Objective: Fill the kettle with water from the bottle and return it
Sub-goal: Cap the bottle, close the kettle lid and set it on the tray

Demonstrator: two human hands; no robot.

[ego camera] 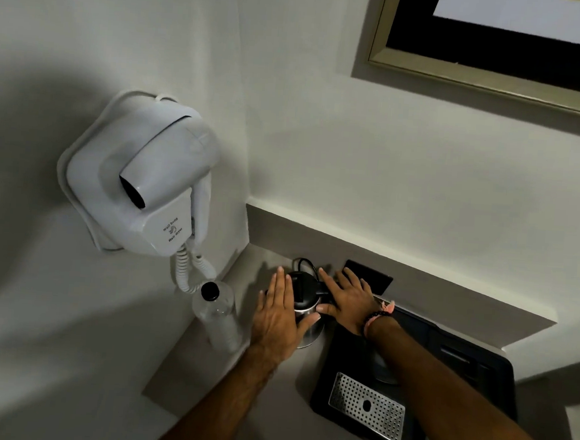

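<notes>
Left hand point(276, 317) lies flat and open against the side of the kettle point(304, 312), thumb wrapped round the steel; right hand point(346, 301) rests open over the black handle, not closed on it. Kettle stands on the counter point(270, 386) in the corner, bottle point(218, 312) capped, just to its left. I'd judge the lift pending — I'd close the right on the handle first, steady with the left, mind the cord point(304, 262) behind.

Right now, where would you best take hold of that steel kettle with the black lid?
By the black handle on the steel kettle's right side, coming from the right. It juts out toward the right hand; the rounded, shiny body looks harder to grip.
</notes>
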